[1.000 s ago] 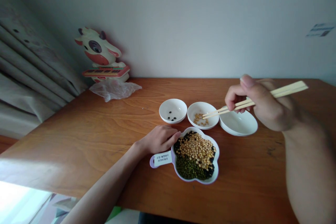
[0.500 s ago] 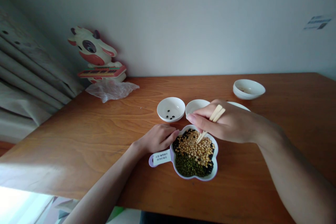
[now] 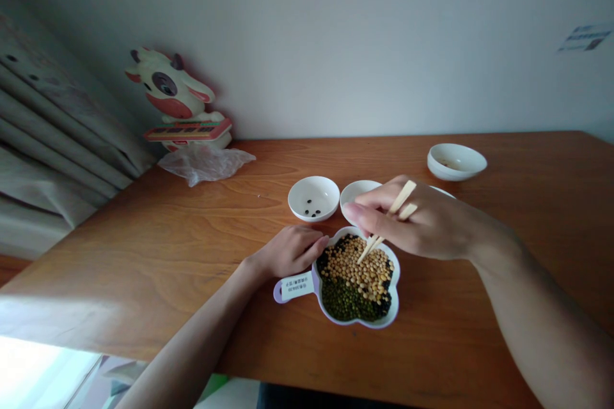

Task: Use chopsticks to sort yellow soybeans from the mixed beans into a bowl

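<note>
Two hands are at work over the table (image 3: 144, 230), and I see them from the head camera only. My right hand (image 3: 422, 223) is clamped on a pair of chopsticks (image 3: 384, 230), fingers curled around the shafts. The tips point down and left into the flower dish (image 3: 357, 319), touching or just above the yellow beans (image 3: 359, 268); I cannot tell if a bean is pinched between them. My left hand (image 3: 290, 252) rests palm down on the table, fingers loosely together and holding nothing, the fingertips touching the dish's left rim just above its handle (image 3: 293, 286), which carries a printed label.

The dish sits near the table's front edge, in the middle. Inside it the yellow beans fill the centre, green beans (image 3: 348, 303) lie at the front and black beans (image 3: 336, 249) show along the back left and right edges.

Just behind the dish stand small white bowls in a row. The left bowl (image 3: 314, 197) holds a few black beans. The middle bowl (image 3: 357, 192) is partly hidden by my right hand, so I cannot see its contents. A third rim peeks out behind the knuckles. Another bowl (image 3: 455, 161) stands well apart at the back right.

At the back left a cow toy (image 3: 177, 99) stands against the wall, with crumpled plastic (image 3: 206, 163) in front of it and a curtain (image 3: 52, 134) to its left.
</note>
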The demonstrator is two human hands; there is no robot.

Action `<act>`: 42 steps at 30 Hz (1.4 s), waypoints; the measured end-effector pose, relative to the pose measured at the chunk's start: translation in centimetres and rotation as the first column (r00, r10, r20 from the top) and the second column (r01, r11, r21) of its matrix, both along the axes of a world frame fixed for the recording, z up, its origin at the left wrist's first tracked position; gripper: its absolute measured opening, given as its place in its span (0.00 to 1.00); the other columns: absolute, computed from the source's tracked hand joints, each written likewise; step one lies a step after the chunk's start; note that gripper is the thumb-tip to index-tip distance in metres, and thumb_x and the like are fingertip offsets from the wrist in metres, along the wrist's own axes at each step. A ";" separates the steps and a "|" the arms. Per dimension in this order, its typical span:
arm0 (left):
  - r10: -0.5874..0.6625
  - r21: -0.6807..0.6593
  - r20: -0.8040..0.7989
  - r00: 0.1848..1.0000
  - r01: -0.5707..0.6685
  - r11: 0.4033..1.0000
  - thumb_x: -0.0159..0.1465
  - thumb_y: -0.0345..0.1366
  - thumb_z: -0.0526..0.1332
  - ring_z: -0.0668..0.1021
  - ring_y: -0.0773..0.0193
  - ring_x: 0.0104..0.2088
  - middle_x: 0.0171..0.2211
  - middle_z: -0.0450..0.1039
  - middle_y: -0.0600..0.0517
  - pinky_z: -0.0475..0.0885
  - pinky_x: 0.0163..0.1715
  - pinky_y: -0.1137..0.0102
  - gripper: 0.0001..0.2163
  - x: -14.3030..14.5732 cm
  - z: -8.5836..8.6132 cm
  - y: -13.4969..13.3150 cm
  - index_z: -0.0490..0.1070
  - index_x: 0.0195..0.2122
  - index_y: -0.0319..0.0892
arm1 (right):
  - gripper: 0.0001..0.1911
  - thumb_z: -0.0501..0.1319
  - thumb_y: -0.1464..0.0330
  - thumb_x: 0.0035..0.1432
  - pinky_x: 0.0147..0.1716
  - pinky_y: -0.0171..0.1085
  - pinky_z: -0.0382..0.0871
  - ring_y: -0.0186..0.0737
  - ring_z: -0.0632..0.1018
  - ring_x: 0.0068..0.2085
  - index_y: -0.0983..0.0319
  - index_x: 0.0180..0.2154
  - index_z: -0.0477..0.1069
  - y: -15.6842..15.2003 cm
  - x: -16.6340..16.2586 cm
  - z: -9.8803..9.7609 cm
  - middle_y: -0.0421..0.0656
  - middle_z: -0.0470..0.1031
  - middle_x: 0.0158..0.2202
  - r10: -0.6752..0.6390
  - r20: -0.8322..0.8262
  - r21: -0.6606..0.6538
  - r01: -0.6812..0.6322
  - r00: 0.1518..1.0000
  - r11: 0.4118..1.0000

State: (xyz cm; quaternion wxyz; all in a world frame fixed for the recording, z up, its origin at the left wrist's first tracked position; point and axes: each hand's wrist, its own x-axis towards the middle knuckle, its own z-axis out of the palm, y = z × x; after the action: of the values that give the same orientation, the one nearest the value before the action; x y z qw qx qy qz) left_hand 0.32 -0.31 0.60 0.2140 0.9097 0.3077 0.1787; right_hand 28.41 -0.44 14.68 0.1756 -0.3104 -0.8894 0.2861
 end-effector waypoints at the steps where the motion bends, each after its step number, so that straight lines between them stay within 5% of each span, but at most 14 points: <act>1: 0.001 -0.013 -0.004 1.000 -0.001 1.000 0.83 0.42 0.46 0.77 0.62 0.32 0.32 0.76 0.49 0.71 0.39 0.66 0.21 0.0 0.0 0.0 0.69 0.34 0.42 | 0.26 0.55 0.54 0.79 0.31 0.40 0.54 0.32 0.65 0.26 0.60 0.27 0.66 0.0 0.0 -0.1 0.35 0.64 0.23 -0.008 0.006 0.008 0.008 1.000 1.000; 5: 0.005 -0.038 -0.009 1.000 -0.005 0.999 0.83 0.42 0.46 0.77 0.61 0.33 0.33 0.76 0.49 0.71 0.40 0.65 0.21 0.0 0.0 0.1 0.69 0.35 0.42 | 0.26 0.56 0.53 0.78 0.33 0.41 0.55 0.33 0.65 0.27 0.59 0.27 0.64 0.0 -0.2 0.0 0.36 0.66 0.24 -0.053 0.013 0.080 0.052 0.998 0.995; 12: 0.017 -0.038 -0.013 1.000 -0.017 0.999 0.83 0.42 0.46 0.76 0.61 0.33 0.33 0.76 0.49 0.71 0.40 0.65 0.21 0.0 0.0 0.0 0.69 0.35 0.43 | 0.16 0.61 0.54 0.74 0.29 0.38 0.57 0.34 0.71 0.27 0.58 0.37 0.74 -0.4 -0.5 0.4 0.36 0.74 0.25 -0.126 -0.071 0.005 0.127 0.989 0.992; 20: 0.011 -0.053 -0.018 1.000 -0.012 0.999 0.83 0.42 0.46 0.75 0.62 0.32 0.31 0.74 0.50 0.70 0.38 0.66 0.21 0.1 0.3 0.0 0.67 0.34 0.43 | 0.29 0.55 0.52 0.78 0.27 0.41 0.51 0.32 0.61 0.24 0.59 0.25 0.59 -0.2 0.2 0.6 0.35 0.61 0.21 -0.061 0.015 0.028 0.061 0.998 0.998; 26: 0.008 -0.044 -0.015 1.000 -0.009 0.999 0.84 0.43 0.45 0.76 0.62 0.32 0.32 0.75 0.49 0.70 0.38 0.66 0.22 -0.1 0.1 0.0 0.69 0.34 0.42 | 0.30 0.55 0.51 0.78 0.28 0.41 0.56 0.33 0.69 0.24 0.60 0.26 0.73 -0.4 0.8 1.1 0.38 0.74 0.22 -0.032 0.034 -0.081 0.035 0.999 0.996; 34: 0.009 -0.057 -0.025 1.000 -0.011 0.998 0.83 0.43 0.46 0.75 0.63 0.31 0.31 0.74 0.50 0.68 0.37 0.66 0.22 -0.2 0.2 -0.1 0.67 0.33 0.43 | 0.31 0.53 0.49 0.79 0.33 0.40 0.62 0.35 0.76 0.27 0.60 0.28 0.77 -0.1 1.4 1.0 0.40 0.80 0.26 -0.075 -0.014 -0.099 0.073 0.997 0.992; 42: 0.014 -0.050 -0.016 1.000 -0.015 0.999 0.83 0.43 0.46 0.78 0.60 0.34 0.34 0.76 0.49 0.71 0.40 0.65 0.21 -0.3 0.0 0.0 0.69 0.35 0.43 | 0.30 0.61 0.52 0.75 0.26 0.40 0.50 0.32 0.61 0.24 0.60 0.22 0.63 -0.2 0.2 0.9 0.34 0.61 0.20 -0.008 0.004 0.012 0.008 1.000 1.000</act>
State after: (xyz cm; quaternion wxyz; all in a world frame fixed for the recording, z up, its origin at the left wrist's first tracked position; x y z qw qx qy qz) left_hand 0.06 -0.34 0.61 0.2329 0.9032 0.3203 0.1653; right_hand 28.61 -0.60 15.56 0.1767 -0.3134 -0.8902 0.2795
